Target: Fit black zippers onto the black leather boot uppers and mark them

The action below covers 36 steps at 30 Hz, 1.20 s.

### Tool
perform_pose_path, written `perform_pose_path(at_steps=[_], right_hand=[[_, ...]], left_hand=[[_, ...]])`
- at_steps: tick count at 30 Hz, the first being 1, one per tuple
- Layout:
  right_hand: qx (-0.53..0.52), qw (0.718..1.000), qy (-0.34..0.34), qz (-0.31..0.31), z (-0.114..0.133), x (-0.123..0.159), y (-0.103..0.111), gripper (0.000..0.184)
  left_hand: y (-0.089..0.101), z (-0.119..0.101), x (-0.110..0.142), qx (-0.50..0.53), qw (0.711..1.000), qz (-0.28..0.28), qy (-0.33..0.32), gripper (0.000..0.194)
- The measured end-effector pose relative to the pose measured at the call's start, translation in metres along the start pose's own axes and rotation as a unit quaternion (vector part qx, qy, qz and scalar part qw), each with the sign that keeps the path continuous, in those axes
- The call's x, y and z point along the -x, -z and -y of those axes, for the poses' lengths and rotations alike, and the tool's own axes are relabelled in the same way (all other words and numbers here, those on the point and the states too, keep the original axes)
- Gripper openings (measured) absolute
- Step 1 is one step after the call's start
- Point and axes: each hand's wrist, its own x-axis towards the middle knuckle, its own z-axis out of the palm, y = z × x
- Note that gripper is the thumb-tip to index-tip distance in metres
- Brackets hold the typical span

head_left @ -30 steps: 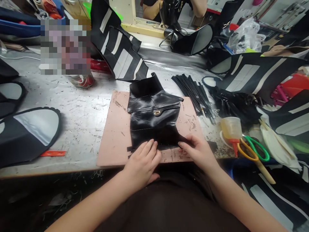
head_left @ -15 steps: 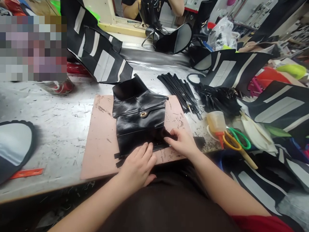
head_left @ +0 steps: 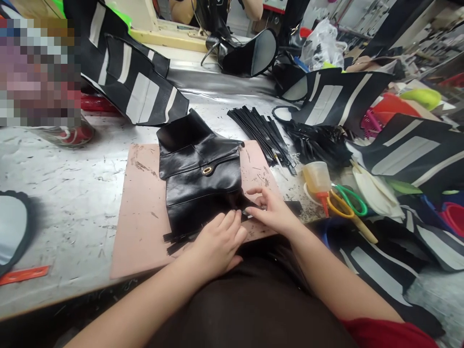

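Note:
A black leather boot upper with a gold oval eyelet lies on a pinkish board. My left hand rests flat, fingers together, on its near edge, partly covering black strips that poke out at the left. At the near right corner of the leather is my right hand. Its thumb and forefinger stand apart around that corner, the thumb touching the edge close to my left fingertips. Another dark strip end shows beyond my right wrist.
Cut black strips lie behind the board. To the right are a glue bottle, scissors and striped leather pieces. A heeled boot lies at the back, with a person's arms beyond it. An orange tool is at left.
The view has shifted, so the table appears further left. My left hand has slid right along the near edge, nearer my right hand. My right forefinger has lifted away from the thumb.

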Motion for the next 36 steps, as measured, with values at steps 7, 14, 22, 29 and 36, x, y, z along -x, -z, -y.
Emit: perform_pose_path(at_steps=[7, 14, 22, 29, 36], right_hand=[[0.013, 1.000, 0.022, -0.016, -0.009, 0.000, 0.001, 0.018], [0.106, 0.992, 0.058, -0.031, -0.006, 0.001, 0.002, 0.011], [0.169, 0.977, 0.106, -0.076, -0.007, 0.025, 0.003, 0.007], [0.194, 0.901, 0.361, -0.143, -0.018, 0.045, -0.014, 0.019], [0.218, 0.887, 0.362, -0.188, -0.043, 0.069, 0.009, 0.016]], left_hand=[[-0.002, 0.005, -0.006, 0.028, 1.000, -0.002, 0.004, 0.051], [-0.007, 0.009, -0.009, 0.033, 0.999, -0.023, 0.008, 0.074], [0.006, 0.004, -0.012, 0.020, 1.000, 0.013, 0.003, 0.090], [0.010, 0.001, -0.010, -0.036, 0.999, 0.038, -0.004, 0.076], [0.002, 0.000, -0.008, -0.035, 0.999, -0.011, 0.028, 0.078]])
